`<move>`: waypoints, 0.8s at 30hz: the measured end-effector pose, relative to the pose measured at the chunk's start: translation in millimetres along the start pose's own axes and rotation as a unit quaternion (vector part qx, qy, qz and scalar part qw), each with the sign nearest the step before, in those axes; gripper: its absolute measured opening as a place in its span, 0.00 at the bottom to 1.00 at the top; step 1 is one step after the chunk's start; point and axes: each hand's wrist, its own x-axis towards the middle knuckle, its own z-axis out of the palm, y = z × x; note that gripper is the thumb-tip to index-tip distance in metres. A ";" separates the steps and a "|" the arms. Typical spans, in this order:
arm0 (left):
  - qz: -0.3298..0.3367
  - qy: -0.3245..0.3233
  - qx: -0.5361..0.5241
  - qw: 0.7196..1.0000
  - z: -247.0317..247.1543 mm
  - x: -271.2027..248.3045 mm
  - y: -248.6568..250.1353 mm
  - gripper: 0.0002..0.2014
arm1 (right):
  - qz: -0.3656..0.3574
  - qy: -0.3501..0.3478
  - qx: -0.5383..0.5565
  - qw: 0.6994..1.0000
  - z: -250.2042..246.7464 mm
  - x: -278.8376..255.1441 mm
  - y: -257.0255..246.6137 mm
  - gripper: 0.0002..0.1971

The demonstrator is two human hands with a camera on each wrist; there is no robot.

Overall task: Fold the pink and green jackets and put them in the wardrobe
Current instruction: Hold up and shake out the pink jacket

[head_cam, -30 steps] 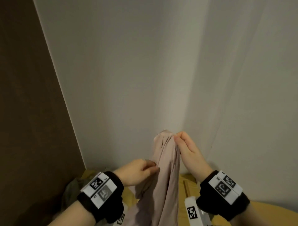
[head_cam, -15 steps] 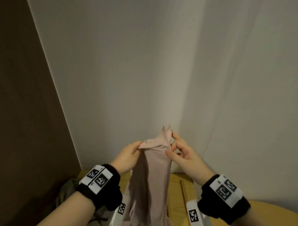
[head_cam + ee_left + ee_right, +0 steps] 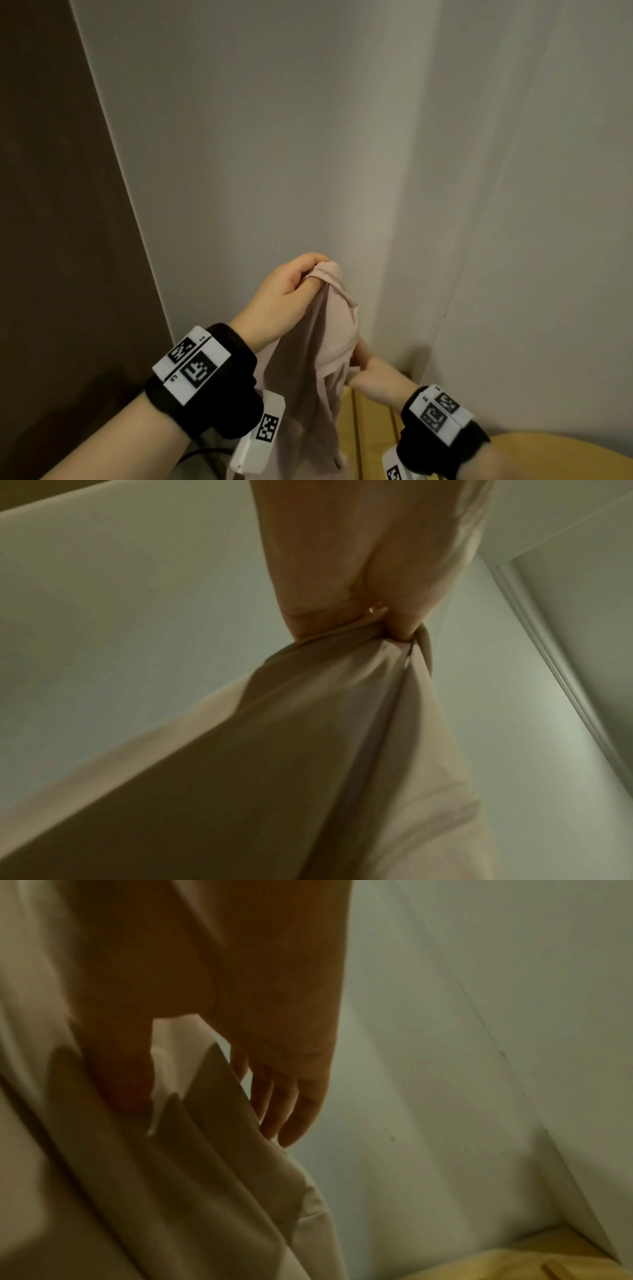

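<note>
The pink jacket (image 3: 308, 377) hangs bunched in the air in front of a wall corner. My left hand (image 3: 313, 275) is raised and grips its top in a fist; in the left wrist view the left hand (image 3: 387, 627) pinches the gathered pink jacket (image 3: 308, 750). My right hand (image 3: 364, 373) is lower, at the jacket's right side. In the right wrist view the right hand (image 3: 209, 1118) has straight fingers (image 3: 294, 1110) behind a fold of the pink jacket (image 3: 171, 1191) and its thumb lies on the front. The green jacket is out of view.
White walls (image 3: 274, 137) meet in a corner just behind the jacket. A dark brown panel (image 3: 51, 240) stands at the left. A yellow wooden surface (image 3: 370, 428) lies below the hands, with a rounded wooden edge (image 3: 565, 452) at the lower right.
My left hand has risen and now holds the jacket's top alone. My right hand let go of the top and dropped down along the jacket's right side.
</note>
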 end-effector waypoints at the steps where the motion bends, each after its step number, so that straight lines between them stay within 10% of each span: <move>1: 0.002 0.001 0.009 1.000 -1.2 -0.1 2.0 0.12 | 0.014 -0.004 -0.039 0.999 4.3 0.9 3.0 0.23; 14: -0.045 0.087 0.271 0.958 -56.3 -23.1 -13.4 0.10 | 0.021 0.195 -0.050 0.979 -45.9 9.5 7.4 0.10; 24: -0.147 0.054 0.241 0.958 -71.7 -38.1 -24.9 0.07 | -0.030 0.214 -0.017 0.976 -62.6 10.8 -10.2 0.14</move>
